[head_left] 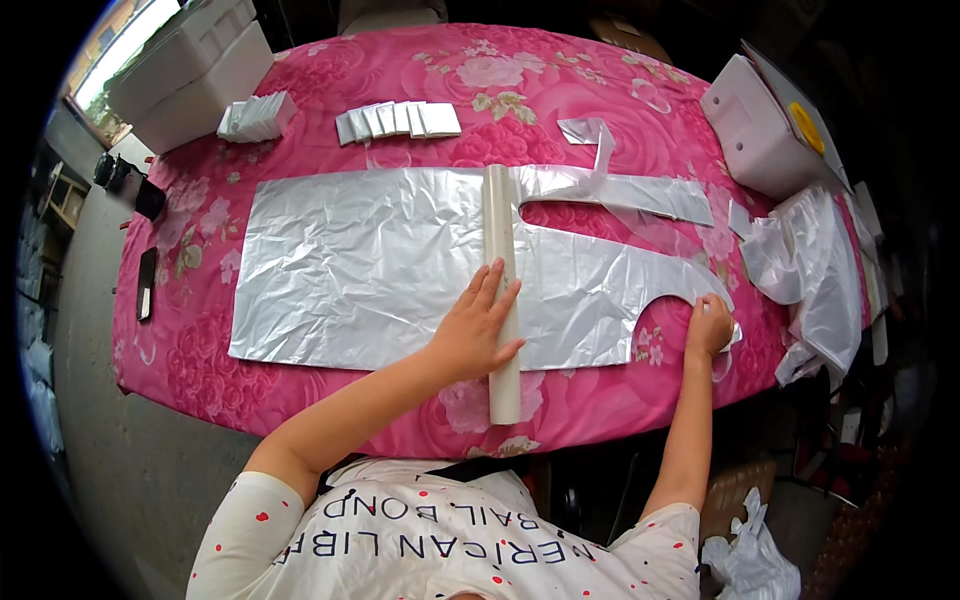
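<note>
A crinkled silver plastic sheet (360, 265) with curved cut-outs, shaped like an apron, lies spread flat across the table. Across it, from far to near, rests a long pale tube (504, 395), its near end past the sheet's edge. My left hand (474, 325) lies on the tube and the sheet beside it, fingers spread and thumb apart. At the sheet's right end, by the smaller curved cut-out, my right hand (709, 325) is closed in a pinch on the sheet's edge. A narrow translucent strip (604, 150) trails over the far right part of the sheet.
Flat silver folded packets (398, 121) lie in a row beyond the sheet, with a white stack (256, 117) farther left. White foam boxes (190, 75) stand far left, a phone (147, 285) and black bottle (130, 187) near the left edge. At right are a white box (760, 125) and plastic bags (805, 260).
</note>
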